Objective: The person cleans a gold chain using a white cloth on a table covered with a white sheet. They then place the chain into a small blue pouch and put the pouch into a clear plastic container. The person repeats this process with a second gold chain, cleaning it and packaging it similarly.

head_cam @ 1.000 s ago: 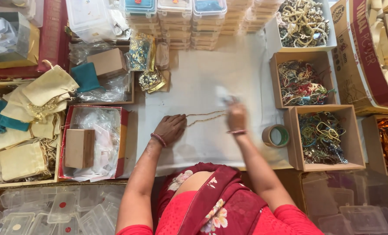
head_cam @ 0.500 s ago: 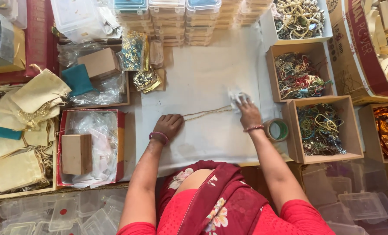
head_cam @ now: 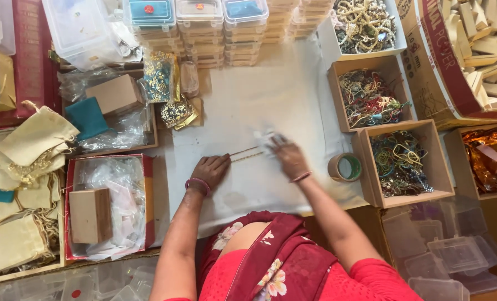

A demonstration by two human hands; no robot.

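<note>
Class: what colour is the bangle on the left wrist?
Pink, seen in the head view: the bangle sits behind the left hand.

Centre of frame: left hand (head_cam: pixel 210 169) pins a thin gold chain (head_cam: pixel 245 154) on the white sheet (head_cam: pixel 259 106); right hand (head_cam: pixel 289 156), blurred, grips its other end.

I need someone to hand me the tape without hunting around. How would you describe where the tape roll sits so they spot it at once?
Start at the white cloth in the middle. At its right edge, beside the nearest open cardboard box of tangled jewellery, lies the tape roll. It is the only round brown ring there.
</note>
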